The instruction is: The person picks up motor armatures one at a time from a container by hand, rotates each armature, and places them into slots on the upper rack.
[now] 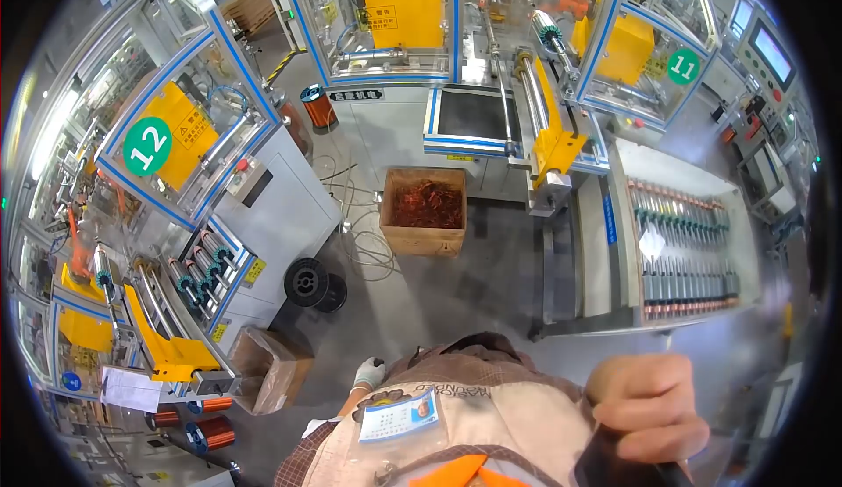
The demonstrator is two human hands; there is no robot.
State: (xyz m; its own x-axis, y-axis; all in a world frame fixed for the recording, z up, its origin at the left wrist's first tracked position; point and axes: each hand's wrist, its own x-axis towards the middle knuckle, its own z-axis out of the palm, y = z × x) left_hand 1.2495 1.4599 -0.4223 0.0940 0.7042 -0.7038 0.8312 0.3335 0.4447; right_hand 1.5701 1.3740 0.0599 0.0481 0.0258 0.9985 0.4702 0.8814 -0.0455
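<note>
Close to the camera at the lower right is my right hand (649,408), bare, its fingers curled into a fist. A dark shape (614,459) lies against its underside; I cannot make out what it is or whether the fingers grip it. My left hand (370,371), in a pale glove, hangs low beside my body, over the floor. Its fingers are too small and hidden to read. Between the hands is my apron (517,399), with a badge (399,418) on its chest.
A cardboard box (424,239) of reddish scraps stands ahead, by a black spool (307,283) and loose cables. Machine 12 (147,146) is left, machine 11 (684,67) right. A bin (624,281) of rotor-like shafts (684,290) stands at right. Another carton (279,368) sits left.
</note>
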